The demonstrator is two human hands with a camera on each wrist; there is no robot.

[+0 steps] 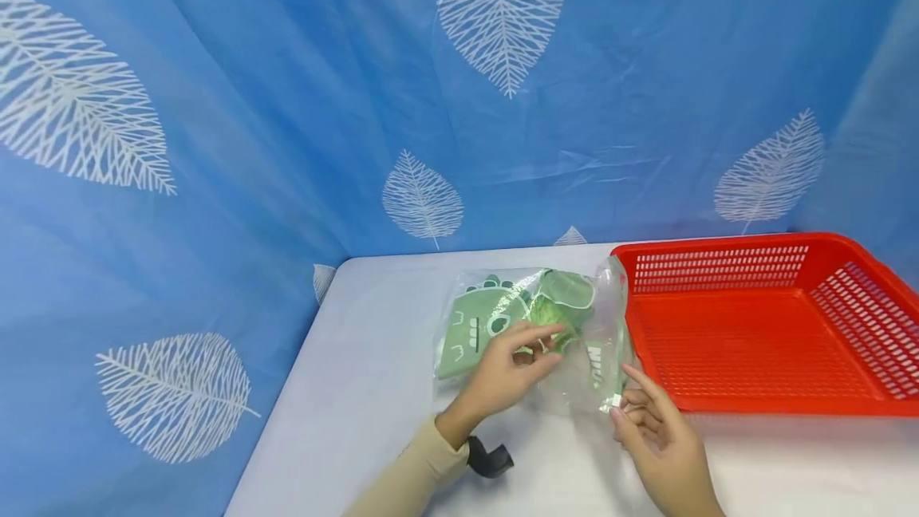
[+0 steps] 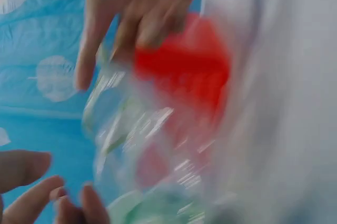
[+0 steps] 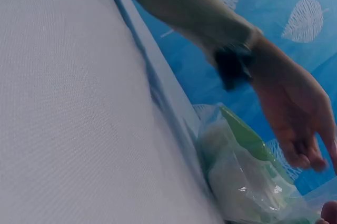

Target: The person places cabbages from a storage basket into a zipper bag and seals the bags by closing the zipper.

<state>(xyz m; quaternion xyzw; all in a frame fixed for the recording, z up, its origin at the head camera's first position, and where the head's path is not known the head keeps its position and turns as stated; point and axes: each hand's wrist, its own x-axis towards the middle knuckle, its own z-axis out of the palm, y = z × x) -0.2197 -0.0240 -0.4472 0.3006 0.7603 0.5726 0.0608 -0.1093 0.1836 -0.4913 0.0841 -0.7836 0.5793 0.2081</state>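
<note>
A clear plastic bag with green printed packaging inside lies on the white table. My left hand hovers over its middle, index finger extended and the others loosely bent, holding nothing. At the bag's right edge, beside the red basket, my right hand pinches the lower corner between thumb and fingers. The left wrist view shows the right hand at the bag's edge, with blur, and my left fingers apart from the film. From the right wrist, the left hand appears above the bag.
A red perforated basket stands right of the bag, touching or nearly touching it. Blue curtains with white leaf prints rise behind and to the left of the white table. A black band is at my left wrist.
</note>
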